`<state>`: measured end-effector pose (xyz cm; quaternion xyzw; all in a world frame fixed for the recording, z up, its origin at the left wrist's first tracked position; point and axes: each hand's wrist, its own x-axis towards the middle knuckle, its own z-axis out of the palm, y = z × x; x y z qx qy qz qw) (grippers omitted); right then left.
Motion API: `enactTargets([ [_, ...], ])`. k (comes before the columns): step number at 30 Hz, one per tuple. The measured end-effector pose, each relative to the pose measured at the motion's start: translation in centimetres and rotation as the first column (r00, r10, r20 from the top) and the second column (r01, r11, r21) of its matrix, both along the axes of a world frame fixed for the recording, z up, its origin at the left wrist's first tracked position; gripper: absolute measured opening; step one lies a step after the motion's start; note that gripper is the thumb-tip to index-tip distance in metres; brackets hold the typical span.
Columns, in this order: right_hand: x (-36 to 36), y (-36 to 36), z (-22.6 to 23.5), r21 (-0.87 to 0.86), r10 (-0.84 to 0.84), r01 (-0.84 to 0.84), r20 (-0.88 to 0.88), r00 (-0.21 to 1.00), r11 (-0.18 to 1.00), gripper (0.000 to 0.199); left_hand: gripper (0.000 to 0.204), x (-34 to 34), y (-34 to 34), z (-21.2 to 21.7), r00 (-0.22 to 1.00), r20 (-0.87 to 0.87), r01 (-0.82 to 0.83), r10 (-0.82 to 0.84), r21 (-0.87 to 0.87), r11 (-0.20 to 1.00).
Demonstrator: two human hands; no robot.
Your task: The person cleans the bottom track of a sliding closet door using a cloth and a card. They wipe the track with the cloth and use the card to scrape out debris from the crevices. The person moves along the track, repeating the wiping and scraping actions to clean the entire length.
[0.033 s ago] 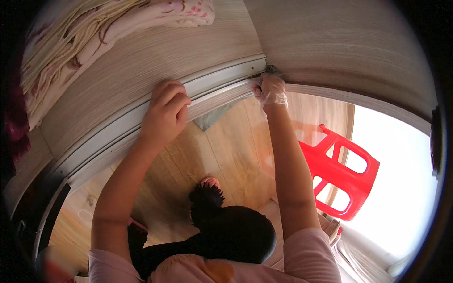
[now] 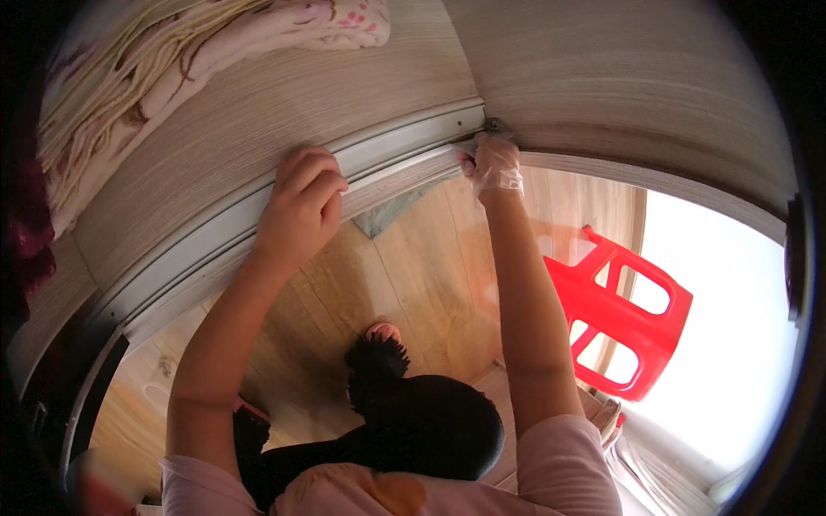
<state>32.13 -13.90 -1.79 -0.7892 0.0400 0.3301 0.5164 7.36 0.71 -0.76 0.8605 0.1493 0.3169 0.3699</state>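
Observation:
My left hand is bare and grips the edge of a pale metal sliding rail, fingers curled over it. My right hand wears a thin clear glove and presses into the rail's far corner, fingers closed. A grey-green cloth hangs from the rail's lower edge between the two hands, its upper end running toward my right fingers. Both forearms reach up from my pink sleeves at the bottom edge.
A wood-grain panel lies above the rail, with a folded floral blanket on it at top left. Below are a wooden floor, a red plastic stool, my dark trousers and fuzzy black slipper. Bright light fills the right.

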Motion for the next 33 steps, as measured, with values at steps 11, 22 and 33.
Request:
enactTargets([
  [11, -3.9, 0.3, 2.9, -0.157, 0.073, -0.028, 0.29, 0.954, 0.987, 0.028, 0.01, 0.3, -0.2, 0.4, 1.0, 0.022, 0.004, -0.004, -0.01, 1.0],
  [22, -13.4, -7.3, 6.2, 0.013, 0.085, -0.084, -0.183, 0.979, 0.996, 0.026, 0.019, 13.6, -6.9, 1.5, 0.997, 0.073, 0.006, 0.002, -0.108, 0.994],
  [33, -13.2, -8.1, 6.8, 0.023, 0.065, -0.061, -0.329, 0.942, 0.998, 0.027, 0.026, 19.8, -7.6, -0.2, 0.992, -0.004, -0.123, 0.124, -0.161, 0.979],
])
